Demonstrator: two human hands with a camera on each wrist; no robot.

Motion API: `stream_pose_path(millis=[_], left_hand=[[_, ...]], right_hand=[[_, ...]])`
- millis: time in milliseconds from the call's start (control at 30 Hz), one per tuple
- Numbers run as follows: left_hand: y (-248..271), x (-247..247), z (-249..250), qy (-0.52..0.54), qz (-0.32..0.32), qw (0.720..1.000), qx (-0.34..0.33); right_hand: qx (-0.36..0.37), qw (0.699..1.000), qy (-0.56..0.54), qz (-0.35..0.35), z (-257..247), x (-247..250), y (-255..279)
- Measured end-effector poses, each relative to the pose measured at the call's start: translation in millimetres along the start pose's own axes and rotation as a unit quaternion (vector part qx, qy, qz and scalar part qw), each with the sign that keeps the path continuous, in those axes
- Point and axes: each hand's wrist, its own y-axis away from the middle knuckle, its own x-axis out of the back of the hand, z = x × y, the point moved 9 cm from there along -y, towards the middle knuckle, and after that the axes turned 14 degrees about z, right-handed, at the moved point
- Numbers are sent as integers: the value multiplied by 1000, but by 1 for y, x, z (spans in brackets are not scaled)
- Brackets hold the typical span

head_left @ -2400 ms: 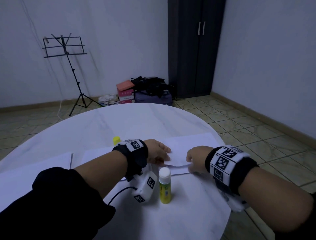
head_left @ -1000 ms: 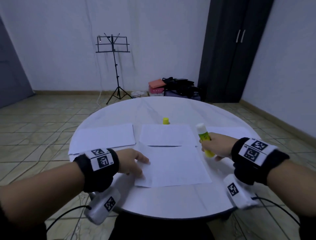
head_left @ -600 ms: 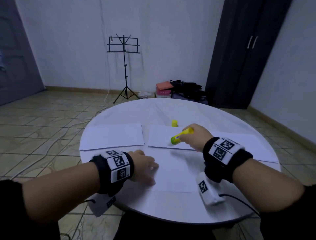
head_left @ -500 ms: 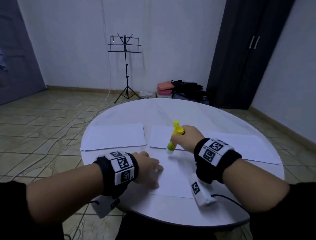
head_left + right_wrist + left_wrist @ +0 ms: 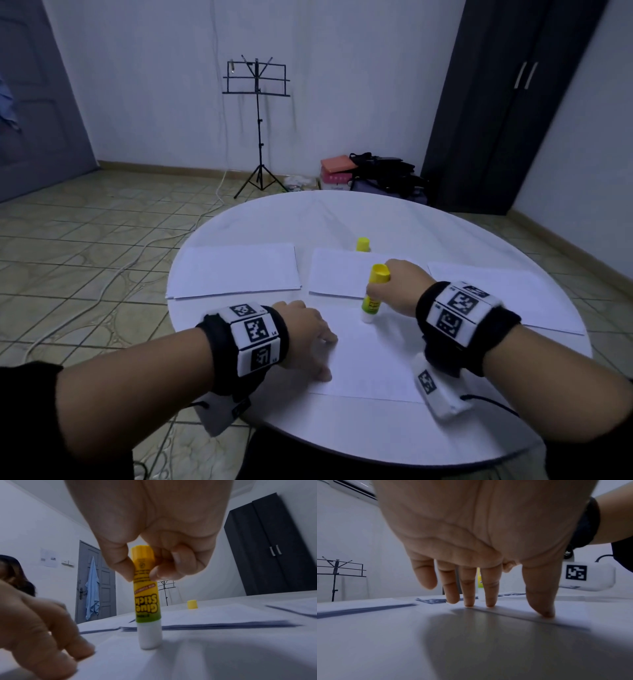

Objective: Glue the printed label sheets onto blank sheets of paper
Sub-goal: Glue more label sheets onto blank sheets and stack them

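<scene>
A yellow-green glue stick (image 5: 372, 294) (image 5: 148, 601) stands upside down, its white end touching the near white sheet (image 5: 376, 366) (image 5: 223, 655). My right hand (image 5: 394, 286) (image 5: 142, 574) pinches the stick's upper part between thumb and fingers. My left hand (image 5: 318, 353) (image 5: 505, 608) presses straight fingers on the left edge of that sheet. The yellow cap (image 5: 362, 244) (image 5: 192, 604) stands apart on the table behind the middle stack. No print shows on the near sheet's upper face.
On the round white table (image 5: 342, 438) lie a left paper stack (image 5: 233, 270), a middle one (image 5: 339, 274) and a right one (image 5: 496, 291). The table edge runs close in front of me. A music stand (image 5: 257, 102) and a dark wardrobe (image 5: 507, 102) stand beyond.
My right hand picked up the glue stick, turned it upside down and lowered its white end onto the near sheet. My left hand stays pressed on the sheet's left edge.
</scene>
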Motion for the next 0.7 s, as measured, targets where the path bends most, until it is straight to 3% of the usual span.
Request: stream_pose_path(millis=[200, 333, 500, 700], left_hand=[[-5, -3, -4, 34, 4, 999, 19], [-6, -1, -9, 50, 2, 998, 35], [-5, 0, -10, 44, -22, 997, 53], [4, 0, -21, 68, -42, 989, 128]], right_hand=[[-70, 997, 6, 24, 66, 39, 10], [-75, 996, -22, 40, 75, 46, 13], [5, 993, -115, 40, 19, 34, 20], [125, 988, -73, -43, -49, -12, 41]])
